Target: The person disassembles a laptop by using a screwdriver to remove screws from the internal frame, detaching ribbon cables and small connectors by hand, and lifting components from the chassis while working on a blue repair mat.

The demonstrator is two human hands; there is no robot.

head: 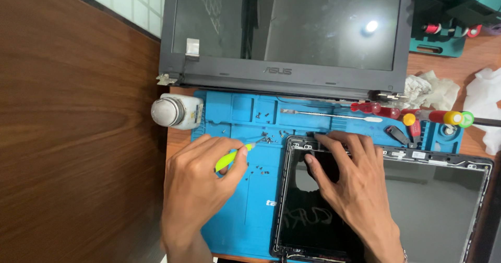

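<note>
One screwdriver (232,158) pinched in left hand (201,187)

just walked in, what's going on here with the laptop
A person works over a blue mat in front of an open laptop. The left hand holds a green screwdriver, its tip among small screws on the mat. The right hand rests flat on a black panel lying partly on the mat. More screwdrivers lie behind.
</note>
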